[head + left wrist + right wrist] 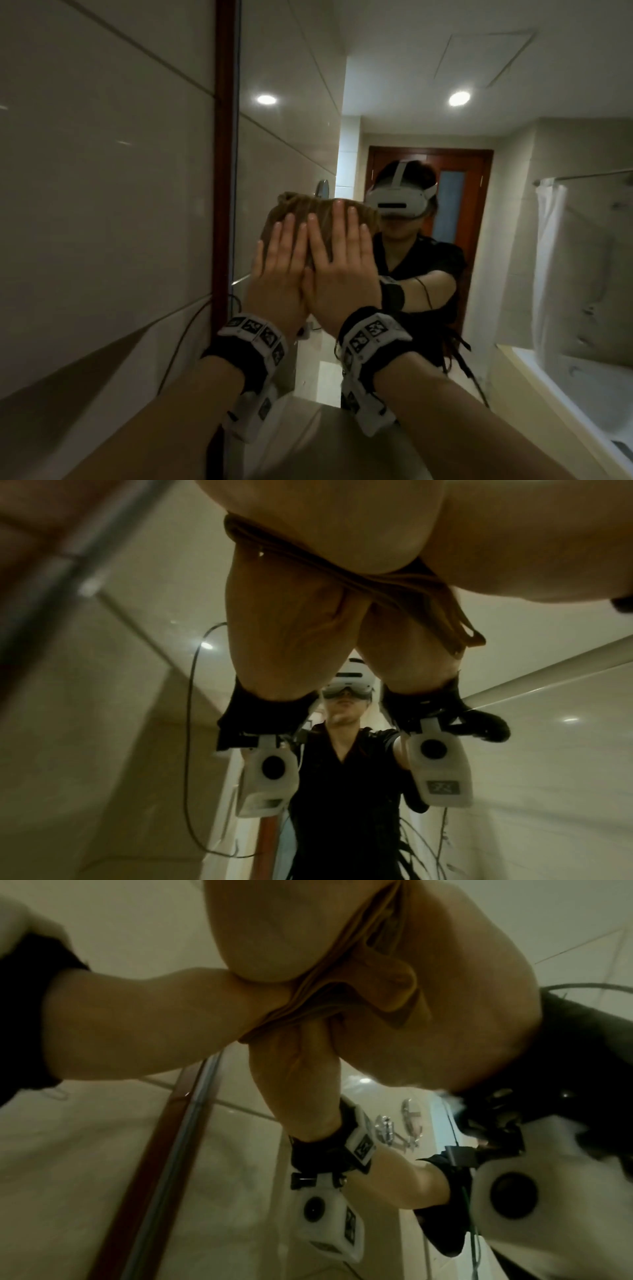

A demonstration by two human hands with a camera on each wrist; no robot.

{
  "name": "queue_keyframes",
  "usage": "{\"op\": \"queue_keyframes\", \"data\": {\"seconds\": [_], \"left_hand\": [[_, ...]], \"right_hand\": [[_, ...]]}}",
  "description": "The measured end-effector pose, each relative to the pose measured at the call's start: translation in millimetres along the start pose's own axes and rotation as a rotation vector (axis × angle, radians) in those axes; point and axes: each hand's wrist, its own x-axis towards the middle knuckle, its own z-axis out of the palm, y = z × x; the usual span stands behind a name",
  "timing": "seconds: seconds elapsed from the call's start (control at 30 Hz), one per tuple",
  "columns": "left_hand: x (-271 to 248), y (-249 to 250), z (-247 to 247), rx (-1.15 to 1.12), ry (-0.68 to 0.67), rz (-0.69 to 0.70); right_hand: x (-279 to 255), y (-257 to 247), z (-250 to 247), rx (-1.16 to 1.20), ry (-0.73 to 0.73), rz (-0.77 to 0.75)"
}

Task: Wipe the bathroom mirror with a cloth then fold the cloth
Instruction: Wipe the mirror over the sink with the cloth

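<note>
A bunched brown cloth (308,209) lies flat against the bathroom mirror (291,130), close to its dark red frame (222,171). My left hand (279,253) and right hand (342,250) press on it side by side, fingers straight and pointing up, the right partly over the left. In the left wrist view the left palm (325,520) pins the cloth folds (377,582) to the glass. The right wrist view shows the right palm (257,934) on the cloth (359,993). Both hands are mirrored below.
A pale tiled wall (102,205) runs along the left of the frame. A dark cable (185,335) hangs by the frame. The mirror reflects the person, a door, a shower curtain (548,257) and a bathtub (565,394). A counter edge (308,428) sits below my wrists.
</note>
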Motion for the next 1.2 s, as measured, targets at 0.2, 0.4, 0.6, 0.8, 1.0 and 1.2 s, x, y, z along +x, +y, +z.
{"op": "queue_keyframes", "data": {"seconds": [0.2,0.4,0.6,0.8,1.0,1.2], "left_hand": [[-24,-47,14,0.08,-0.024,-0.065],[-24,-34,14,0.032,-0.005,-0.11],[-30,20,16,-0.019,0.012,-0.169],[-31,91,20,0.008,-0.064,-0.112],[-38,184,26,-0.107,-0.038,-0.095],[-58,259,31,-0.286,-0.095,-0.052]], "right_hand": [[10,-46,20,0.031,-0.045,-0.028],[8,-38,15,0.044,-0.055,-0.078],[-17,4,7,-0.003,-0.064,-0.098],[-56,65,-6,-0.047,-0.052,-0.071],[-111,136,-23,-0.136,-0.069,-0.016],[-167,193,-30,-0.131,-0.104,0.059]]}}
